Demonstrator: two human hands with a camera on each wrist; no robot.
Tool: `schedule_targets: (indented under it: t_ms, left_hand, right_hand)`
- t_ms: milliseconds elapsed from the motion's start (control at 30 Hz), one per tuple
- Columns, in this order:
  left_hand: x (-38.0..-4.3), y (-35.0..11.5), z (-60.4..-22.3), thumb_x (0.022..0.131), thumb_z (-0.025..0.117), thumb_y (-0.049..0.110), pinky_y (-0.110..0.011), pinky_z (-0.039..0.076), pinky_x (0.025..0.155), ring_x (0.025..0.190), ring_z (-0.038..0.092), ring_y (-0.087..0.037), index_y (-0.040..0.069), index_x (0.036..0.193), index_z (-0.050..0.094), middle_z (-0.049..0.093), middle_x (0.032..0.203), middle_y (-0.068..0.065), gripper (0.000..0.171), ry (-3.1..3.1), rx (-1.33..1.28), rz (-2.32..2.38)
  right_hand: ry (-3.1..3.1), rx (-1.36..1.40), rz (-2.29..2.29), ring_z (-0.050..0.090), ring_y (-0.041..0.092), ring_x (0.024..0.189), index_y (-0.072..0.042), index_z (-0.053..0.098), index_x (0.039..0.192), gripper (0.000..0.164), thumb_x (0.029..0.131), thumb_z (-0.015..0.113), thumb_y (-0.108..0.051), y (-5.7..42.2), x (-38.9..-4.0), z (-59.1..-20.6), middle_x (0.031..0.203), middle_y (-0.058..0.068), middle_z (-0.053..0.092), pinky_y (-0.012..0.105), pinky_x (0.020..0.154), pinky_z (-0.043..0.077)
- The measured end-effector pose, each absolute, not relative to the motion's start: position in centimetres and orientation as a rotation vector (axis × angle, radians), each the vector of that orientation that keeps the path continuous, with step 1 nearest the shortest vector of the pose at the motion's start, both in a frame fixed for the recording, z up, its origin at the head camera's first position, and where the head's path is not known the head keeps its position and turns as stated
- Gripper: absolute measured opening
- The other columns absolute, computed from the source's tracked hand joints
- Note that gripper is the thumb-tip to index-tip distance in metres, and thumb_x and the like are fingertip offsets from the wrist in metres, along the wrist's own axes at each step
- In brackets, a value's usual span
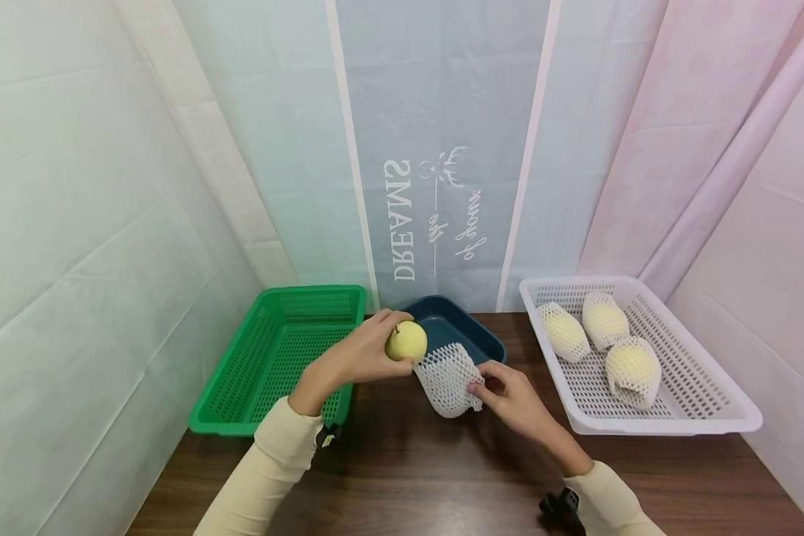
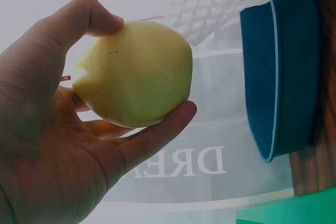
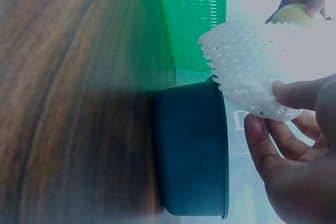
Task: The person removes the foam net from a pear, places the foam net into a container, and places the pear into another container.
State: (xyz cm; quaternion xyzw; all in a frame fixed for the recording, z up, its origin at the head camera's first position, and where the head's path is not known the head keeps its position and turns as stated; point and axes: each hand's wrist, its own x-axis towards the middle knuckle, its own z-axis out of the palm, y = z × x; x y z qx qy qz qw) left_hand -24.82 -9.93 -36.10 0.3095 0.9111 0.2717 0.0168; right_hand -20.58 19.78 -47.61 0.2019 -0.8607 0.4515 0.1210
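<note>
In the head view my left hand (image 1: 365, 350) grips a yellow-green pear (image 1: 407, 342), thumb on one side and fingers on the other. The left wrist view shows the same pear (image 2: 137, 74) with its short stem toward the palm. My right hand (image 1: 514, 400) pinches the edge of a white foam mesh sleeve (image 1: 447, 381) between thumb and fingers. The sleeve's far end comes right up to the pear. In the right wrist view the foam sleeve (image 3: 247, 66) bulges out from the fingertips (image 3: 257, 129).
Behind the hands sits a dark blue tray (image 1: 489, 344). At left stands a green plastic basket (image 1: 224, 426); at right, a white basket (image 1: 663, 426) holds three fruits in foam sleeves (image 1: 633, 368). All stand on a dark wooden table (image 1: 402, 484), with curtains behind.
</note>
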Motion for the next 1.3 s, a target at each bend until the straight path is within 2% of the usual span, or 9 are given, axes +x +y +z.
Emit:
schedule_targets:
  t_ms: [200,367,633,933,1167,1300]
  left_hand:
    - [-25.1,-10.4,-36.0,0.087,0.076,0.033,-0.036,0.055,0.084,0.106,0.059,-0.021,0.014,0.149,0.056,0.059,0.138,-0.007,0.068,2.827,0.920,0.873]
    - [-25.5,-10.7,-35.9,0.088,0.076,0.034,-0.037,0.055,0.084,0.109,0.058,-0.022,0.012,0.149,0.055,0.058,0.143,-0.010,0.068,2.823,0.905,0.876]
    - [-26.2,-11.1,-35.8,0.089,0.077,0.034,-0.038,0.055,0.084,0.107,0.058,-0.023,0.010,0.149,0.055,0.058,0.141,-0.011,0.069,2.836,0.893,0.867]
    - [-27.1,-11.6,-35.5,0.091,0.075,0.034,-0.037,0.055,0.081,0.106,0.057,-0.023,0.012,0.147,0.055,0.059,0.137,-0.009,0.064,2.830,0.863,0.862]
    - [-27.8,-12.1,-35.4,0.091,0.075,0.037,-0.039,0.056,0.082,0.107,0.058,-0.024,0.012,0.149,0.055,0.059,0.138,-0.010,0.066,2.836,0.836,0.860]
    - [-28.1,-12.3,-35.5,0.091,0.075,0.038,-0.039,0.056,0.081,0.105,0.058,-0.024,0.012,0.149,0.054,0.059,0.137,-0.010,0.066,2.841,0.818,0.853]
  right_hand:
    - [-2.547,0.496,1.389,0.065,0.013,0.080,-0.011,0.075,0.112,0.016,0.097,0.079,-0.013,19.7,-21.1,-47.2,0.100,0.003,0.077,0.027,0.067,0.055]
    - [-2.531,0.441,1.430,0.064,0.009,0.078,-0.009,0.074,0.114,0.018,0.097,0.079,-0.013,19.5,-21.7,-46.9,0.100,0.005,0.078,0.025,0.065,0.053]
    - [-2.533,0.365,1.472,0.069,0.015,0.095,-0.008,0.075,0.117,0.019,0.099,0.077,-0.013,19.1,-22.8,-46.3,0.107,0.007,0.079,0.024,0.083,0.058]
    - [-2.515,0.348,1.499,0.072,0.017,0.099,-0.007,0.073,0.120,0.022,0.099,0.077,-0.012,18.9,-23.7,-45.6,0.110,0.009,0.079,0.022,0.087,0.059]
    - [-2.507,0.309,1.506,0.073,0.021,0.102,-0.004,0.072,0.122,0.022,0.101,0.074,-0.011,18.6,-24.5,-45.3,0.111,0.014,0.078,0.035,0.095,0.060]
    - [-2.508,0.281,1.516,0.073,0.024,0.102,-0.004,0.071,0.122,0.022,0.103,0.073,-0.013,18.6,-24.8,-45.2,0.112,0.015,0.078,0.039,0.095,0.060]
